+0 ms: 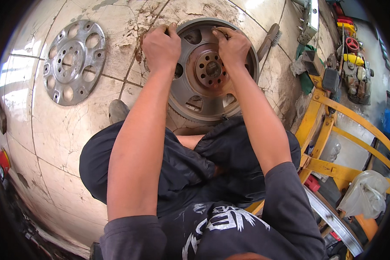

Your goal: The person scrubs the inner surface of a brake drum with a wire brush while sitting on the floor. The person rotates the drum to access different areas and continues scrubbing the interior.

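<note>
At ten o'clock on the metal wheel [190, 80], the left hand [161, 47] lies by the outer rim, knuckles up, fingers curled in; whether it grips anything cannot be told. At one o'clock, the right hand [233, 48] bends over the upper face, thumb and forefinger drawn together near the rim; whether something is pinched between them cannot be told.

The wheel lies flat on the tile floor [26, 117], in front of the person's folded legs. Its hub carries a ring of bolt holes and reddish-brown staining; larger openings pierce the surrounding face.

Directions below are taken from the hub. At two o'clock, just beyond the rim, lies a brush [271, 40] with a long handle. At nine o'clock, well apart, lies a thin round plate [69, 80] with large round holes. At eight o'clock, a shoe [118, 111] shows near the knee. At four o'clock stands a yellow metal frame [333, 169], with a clear plastic bag [368, 195] beyond. At six o'clock, the dark shirt [286, 208] bears large white lettering [227, 221] in jagged strokes, broken by folds.
</note>
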### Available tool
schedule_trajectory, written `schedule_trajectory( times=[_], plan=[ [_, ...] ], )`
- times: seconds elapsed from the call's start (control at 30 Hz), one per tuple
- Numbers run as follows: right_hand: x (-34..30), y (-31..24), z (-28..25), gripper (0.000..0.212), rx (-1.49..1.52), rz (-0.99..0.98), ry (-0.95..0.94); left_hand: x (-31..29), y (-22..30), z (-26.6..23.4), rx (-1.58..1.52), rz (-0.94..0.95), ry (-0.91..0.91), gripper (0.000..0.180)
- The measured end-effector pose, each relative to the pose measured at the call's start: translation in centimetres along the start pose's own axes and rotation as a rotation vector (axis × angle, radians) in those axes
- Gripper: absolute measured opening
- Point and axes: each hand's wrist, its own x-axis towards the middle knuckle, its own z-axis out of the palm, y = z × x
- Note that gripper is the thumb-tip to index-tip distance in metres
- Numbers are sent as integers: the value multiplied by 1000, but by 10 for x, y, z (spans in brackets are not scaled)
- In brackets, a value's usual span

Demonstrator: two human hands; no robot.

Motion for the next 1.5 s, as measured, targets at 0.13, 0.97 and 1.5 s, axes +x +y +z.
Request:
schedule_trajectory(
  times=[0.13, 0.97, 1.5],
  plan=[
    [-23, -14, -2, 17, 50, 41, -121, 2, -8, 0, -4, -41, 30, 39],
    [-20, -40, 3, 15, -152, -171, -97, 2, -8, 2, -10, -67, 0, 36],
    [-3, -35, 10, 13, -196, -237, -125, 1, -13, 9, -18, -6, 101, 35]
  ],
)
